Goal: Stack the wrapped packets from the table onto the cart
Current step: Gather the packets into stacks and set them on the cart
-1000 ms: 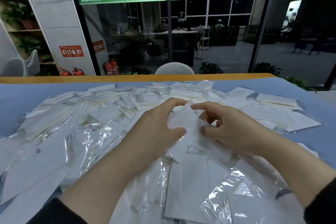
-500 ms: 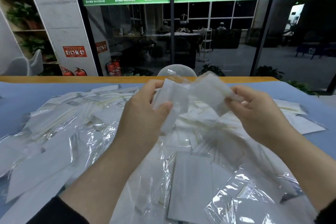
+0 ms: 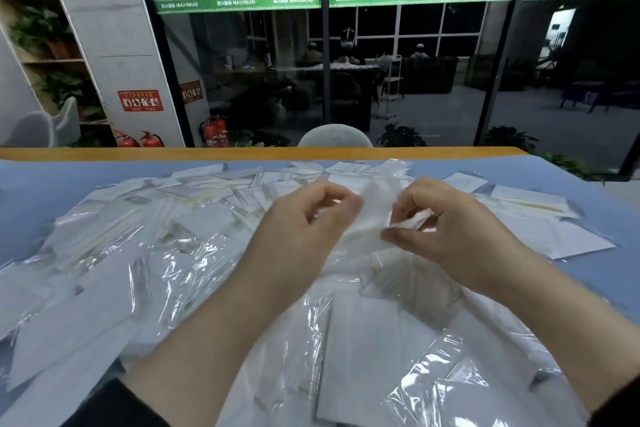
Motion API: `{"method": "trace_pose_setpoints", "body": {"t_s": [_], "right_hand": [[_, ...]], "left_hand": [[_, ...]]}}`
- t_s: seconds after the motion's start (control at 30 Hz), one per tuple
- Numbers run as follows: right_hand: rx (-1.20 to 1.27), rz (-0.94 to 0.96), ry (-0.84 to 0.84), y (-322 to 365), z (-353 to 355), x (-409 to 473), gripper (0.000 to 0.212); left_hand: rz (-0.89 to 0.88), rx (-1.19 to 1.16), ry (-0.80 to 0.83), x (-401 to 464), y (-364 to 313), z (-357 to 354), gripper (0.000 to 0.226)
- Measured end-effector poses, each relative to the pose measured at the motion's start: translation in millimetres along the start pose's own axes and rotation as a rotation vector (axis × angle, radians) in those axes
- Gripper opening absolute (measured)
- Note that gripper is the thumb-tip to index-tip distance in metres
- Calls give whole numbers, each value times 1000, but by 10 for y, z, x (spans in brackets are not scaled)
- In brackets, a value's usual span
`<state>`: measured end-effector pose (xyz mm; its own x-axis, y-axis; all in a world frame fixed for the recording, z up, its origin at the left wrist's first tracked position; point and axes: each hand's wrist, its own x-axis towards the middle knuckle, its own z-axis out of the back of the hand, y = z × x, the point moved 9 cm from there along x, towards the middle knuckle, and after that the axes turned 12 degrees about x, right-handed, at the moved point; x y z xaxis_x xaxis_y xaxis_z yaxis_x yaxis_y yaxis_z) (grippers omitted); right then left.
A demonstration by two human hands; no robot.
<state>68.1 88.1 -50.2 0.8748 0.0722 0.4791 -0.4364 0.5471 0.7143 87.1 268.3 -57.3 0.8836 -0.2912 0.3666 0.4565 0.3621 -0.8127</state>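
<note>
A wide heap of white packets in clear wrap [image 3: 104, 253] covers the blue table [image 3: 41, 177]. Both hands meet above the middle of the heap. My left hand [image 3: 304, 229] and my right hand [image 3: 446, 229] pinch a small bunch of wrapped packets [image 3: 372, 218] between them, its plastic blurred. The left thumb and fingers close on its left side, and the right fingertips close on its right edge. No cart is in view.
More flat packets [image 3: 561, 236] lie spread toward the right edge of the table. A wooden strip [image 3: 242, 152] runs along the far edge, with a chair back [image 3: 334, 137] behind it and a glass wall beyond.
The hands lifted packets up off the heap and apart, then came back down and together; both now hold one bunch just above the pile.
</note>
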Motion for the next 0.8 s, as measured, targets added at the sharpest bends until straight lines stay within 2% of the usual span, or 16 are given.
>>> {"method": "trace_pose_setpoints", "body": {"t_s": [0.1, 0.17, 0.23, 0.3, 0.33, 0.4, 0.43, 0.5, 0.6, 0.63, 0.7, 0.8], "right_hand": [[75, -33, -20, -36, -42, -15, 33], [83, -9, -25, 41, -10, -29, 60], [-11, 67, 64, 159, -36, -45, 80], [-133, 125, 162, 214, -112, -60, 67], [-189, 147, 180, 199, -135, -60, 53], [-239, 126, 158, 109, -120, -48, 31], [-250, 94, 133, 55, -89, -40, 26], [-240, 45, 79, -10, -4, -27, 30], [-172, 61, 80, 46, 34, -33, 57], [-180, 78, 112, 74, 0, -36, 59], [-246, 102, 183, 61, -97, -31, 46], [-319, 96, 212, -36, -174, -9, 20]], "left_hand": [[12, 73, 115, -16, 47, -174, 17], [11, 95, 129, -24, 44, -200, 18], [32, 109, 67, -4, 66, -130, 30], [37, 83, 35, -8, 63, -86, 36], [21, 72, 23, -17, 39, -74, 32], [-33, 95, -33, -21, -35, -16, 9], [-68, 130, -53, -21, -54, 2, 10], [-64, 212, -64, -6, -14, 5, 28], [-5, 262, -57, 19, 61, 7, 24], [-6, 272, -66, 20, 62, 8, 23], [-28, 236, -76, 2, 21, 5, 24], [-29, 207, 8, -34, 0, -66, 25]]}}
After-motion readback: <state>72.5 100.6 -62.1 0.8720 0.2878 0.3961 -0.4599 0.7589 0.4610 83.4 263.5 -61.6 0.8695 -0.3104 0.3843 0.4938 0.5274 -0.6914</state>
